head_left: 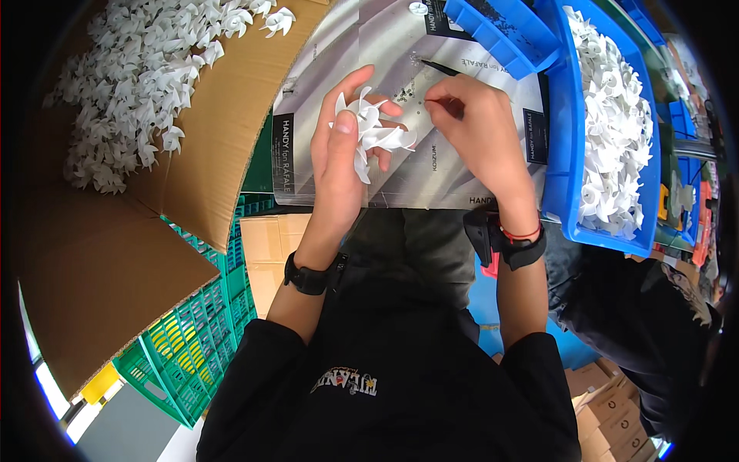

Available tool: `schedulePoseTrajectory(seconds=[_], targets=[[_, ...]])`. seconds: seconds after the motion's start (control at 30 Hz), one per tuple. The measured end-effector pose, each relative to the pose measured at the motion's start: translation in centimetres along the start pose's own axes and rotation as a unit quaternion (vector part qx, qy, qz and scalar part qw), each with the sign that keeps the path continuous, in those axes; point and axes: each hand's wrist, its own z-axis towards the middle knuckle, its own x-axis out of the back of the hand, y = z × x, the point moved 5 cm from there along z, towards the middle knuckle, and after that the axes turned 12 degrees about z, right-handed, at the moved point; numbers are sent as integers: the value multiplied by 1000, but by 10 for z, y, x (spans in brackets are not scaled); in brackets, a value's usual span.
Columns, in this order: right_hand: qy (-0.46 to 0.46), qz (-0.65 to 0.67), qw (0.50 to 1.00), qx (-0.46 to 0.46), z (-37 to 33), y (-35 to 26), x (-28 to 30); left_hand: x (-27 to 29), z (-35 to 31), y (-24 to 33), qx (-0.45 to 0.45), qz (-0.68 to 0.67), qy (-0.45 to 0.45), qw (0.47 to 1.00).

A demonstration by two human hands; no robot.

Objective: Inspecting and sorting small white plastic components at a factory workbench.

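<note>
Several white plastic fan impellers [369, 127] with curved blades rest in my left hand [339, 146]; its thumb presses on them and its fingers curl behind. My right hand [477, 123] is apart from it, a little to the right above the work surface. Its thumb and forefinger are pinched together; anything between them is too small to make out. Tiny dark parts [403, 95] lie scattered on the sheet between the two hands. A thin black pen-like tool [440, 68] lies just beyond my right fingertips.
A cardboard box [208, 131] heaped with white impellers [146, 77] stands at left, above a green crate [192, 339]. At right is a long blue bin [571, 154] of similar impellers [612, 131]. A blue divided tray [500, 38] with small black parts sits at the back. Another person's dark-clothed leg [616, 308] is at right.
</note>
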Motion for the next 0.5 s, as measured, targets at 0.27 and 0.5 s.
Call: schedulePoseTrajectory(seconds=[0.27, 0.5], targets=[[-25, -177, 983, 40, 0, -7, -15, 2, 0, -5, 3, -26, -26, 999], [-21, 326, 940, -97, -23, -21, -25, -8, -6, -4, 13, -24, -87, 996]])
